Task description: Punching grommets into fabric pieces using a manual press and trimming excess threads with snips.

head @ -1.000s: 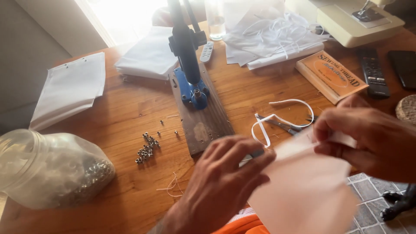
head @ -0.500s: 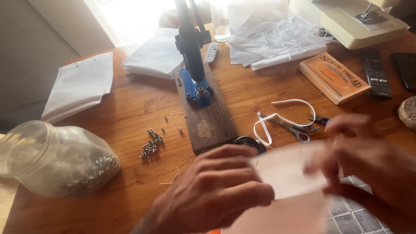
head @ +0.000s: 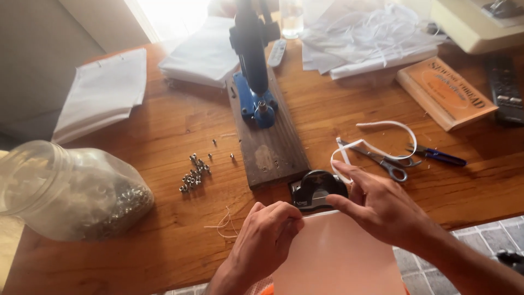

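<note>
Bare wood is lying open between the scattered eyelets [head: 195, 172] and the plastic jar [head: 68, 191], giving the left hand [head: 267, 240] room leftward. Ahead, the black hole punch [head: 316, 188] and the wooden press board [head: 267, 136] are blocking the way. Scissors [head: 382, 161] and white elastic [head: 376, 139] are crowding the right hand [head: 382, 207].

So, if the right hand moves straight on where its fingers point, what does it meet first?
Probably the small black punch: the right hand points left and slightly up, fingertips right beside it above the white sheet. Depth is unclear.
</note>
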